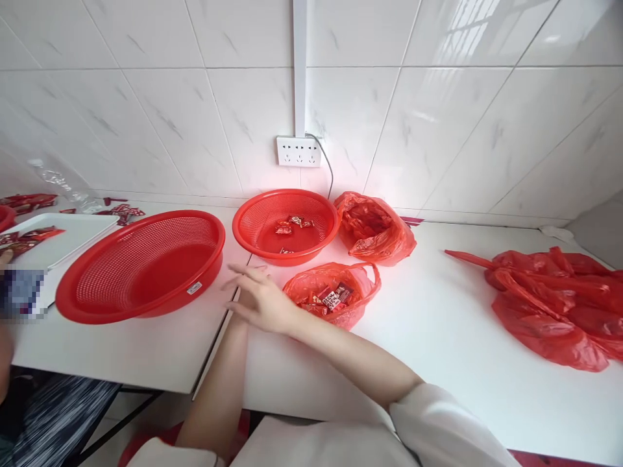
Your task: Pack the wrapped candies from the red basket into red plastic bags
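Observation:
My right hand (pixel 265 301) hovers over the table edge with its fingers spread, empty, pointing left toward the large empty red basket (pixel 141 266). It is just left of a small red plastic bag (pixel 335 292) holding red wrapped candies. My left forearm (pixel 221 389) rises from below, and its hand is hidden behind the right hand. A smaller red basket (pixel 285 227) behind the bag holds a few wrapped candies.
A second red bag (pixel 372 227) sits by the wall. Crumpled red bags (pixel 555 298) lie at the right. A white tray (pixel 63 237) with candies is at the left, next to another person's striped clothing (pixel 53 415). A wall socket (pixel 298 151) is above the baskets.

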Tool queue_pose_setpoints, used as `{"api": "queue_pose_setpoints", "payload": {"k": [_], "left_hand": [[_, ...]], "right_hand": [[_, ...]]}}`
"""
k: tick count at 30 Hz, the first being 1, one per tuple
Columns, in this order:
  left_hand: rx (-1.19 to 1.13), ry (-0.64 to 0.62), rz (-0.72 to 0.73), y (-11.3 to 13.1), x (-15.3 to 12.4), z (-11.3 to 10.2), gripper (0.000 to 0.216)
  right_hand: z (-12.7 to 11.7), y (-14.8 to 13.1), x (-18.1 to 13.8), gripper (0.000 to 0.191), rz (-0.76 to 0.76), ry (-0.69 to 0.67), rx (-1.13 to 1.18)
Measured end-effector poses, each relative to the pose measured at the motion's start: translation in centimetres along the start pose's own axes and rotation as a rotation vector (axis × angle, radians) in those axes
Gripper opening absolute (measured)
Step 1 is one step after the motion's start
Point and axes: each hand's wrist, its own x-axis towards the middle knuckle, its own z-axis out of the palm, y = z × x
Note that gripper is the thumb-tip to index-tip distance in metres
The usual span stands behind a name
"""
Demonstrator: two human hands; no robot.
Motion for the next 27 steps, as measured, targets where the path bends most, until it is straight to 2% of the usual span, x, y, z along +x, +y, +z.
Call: {"api": "queue_pose_setpoints", "payload": {"k": [2,4,7,8,11,14,18,20,21,25,27], "left_hand": [[-0.005,-0.044,-0.017,-1.0,-0.9,0.4,0.037],[0.007,-0.118,-0.062,-2.0,-2.3,0.8,0.034],[0.03,-0.273,-0.157,-2.7,-4.9,1.4,0.027],[0.028,-0.319,-0.187,-2.7,-5.6,1.5,0.027],[0.03,-0.387,-0.26,-2.5,-6.8,1.9,0.031],[0.158,-0.397,-0.333,-2.6,-6.7,2.5,0.039],[0.305,-0.305,-0.397,-3.4,-5.9,3.4,0.037],[0.184,-0.261,-0.392,-3.4,-5.6,3.6,0.032],[0.045,-0.261,-0.397,-3.4,-5.4,3.6,0.03],[-0.749,-0.281,-0.508,-2.7,-4.8,2.6,0.03],[-0.97,-0.253,-0.561,-2.6,-4.3,2.0,0.032]], "right_hand": [[-4.5,1.0,-2.5,0.021,-0.005,0.048,-0.121],[-8.7,3.1,-5.1,0.021,0.084,0.091,-0.296],[-13.4,6.5,-8.6,0.018,0.313,0.245,-0.506],[-14.5,7.3,-9.4,0.018,0.362,0.244,-0.531],[-16.7,8.4,-10.8,0.02,0.435,0.147,-0.574],[-17.5,8.3,-10.9,0.022,0.556,0.064,-0.709],[-17.4,8.8,-10.7,0.036,0.8,-0.145,-0.808],[-17.1,9.4,-10.7,0.042,0.874,-0.178,-0.832],[-17.0,9.8,-10.8,0.044,0.898,-0.17,-0.836],[-17.4,10.4,-11.2,0.049,0.958,-0.165,-0.72],[-18.2,10.1,-11.3,0.039,0.952,-0.199,-0.637]]}}
